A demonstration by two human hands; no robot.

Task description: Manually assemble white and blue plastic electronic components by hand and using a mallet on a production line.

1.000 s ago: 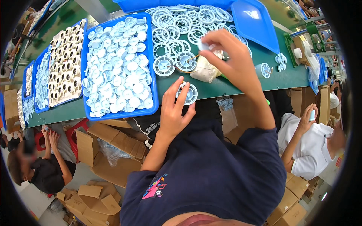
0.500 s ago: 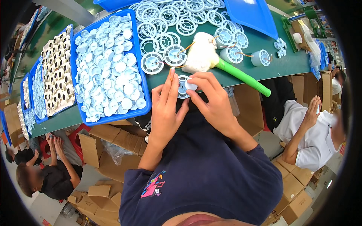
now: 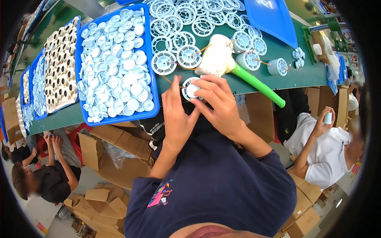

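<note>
At the table's front edge my left hand is closed on a light blue round slotted housing, thumb and fingers at its side. An orange wire rises by my left fingertips. From the other side, my right hand pinches a round pale cap over the middle of the housing's face. The cap lies against the housing or just above it; I cannot tell which. Just beyond my hands lies a mallet with a white wrapped head and a green handle.
A blue tray of pale caps stands at the left, beside a carton tray of dark-centred parts. Wired housings and loose rings lie beyond the mallet. Cardboard boxes and two seated co-workers flank me.
The cap in my right hand has moved left, over the middle of the housing. My left fingers have shifted slightly, and the whole view has swung a little.
</note>
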